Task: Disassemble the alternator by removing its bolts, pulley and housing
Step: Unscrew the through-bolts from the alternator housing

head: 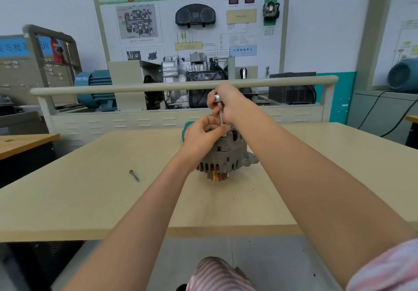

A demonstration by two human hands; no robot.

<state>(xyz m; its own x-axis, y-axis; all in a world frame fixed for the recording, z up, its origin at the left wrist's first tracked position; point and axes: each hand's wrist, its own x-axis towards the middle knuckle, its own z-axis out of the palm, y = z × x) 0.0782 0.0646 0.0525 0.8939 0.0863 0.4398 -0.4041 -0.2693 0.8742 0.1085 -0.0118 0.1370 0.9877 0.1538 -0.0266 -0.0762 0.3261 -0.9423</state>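
A grey alternator (228, 155) stands on the beige table (90, 200) with its copper-coloured pulley (217, 175) facing down. A silver socket wrench (220, 114) stands upright on the top of the housing. My right hand (228, 103) grips the wrench's handle at the top. My left hand (203, 134) rests on the housing and pinches the lower end of the wrench shaft. One loose long bolt (134, 175) lies on the table to the left of the alternator.
A teal object (186, 130) shows behind the alternator, mostly hidden by my left hand. A beige rail (135, 88) and a training bench with a gearbox (183, 71) stand behind the table. A wooden bench (24, 141) is at the left.
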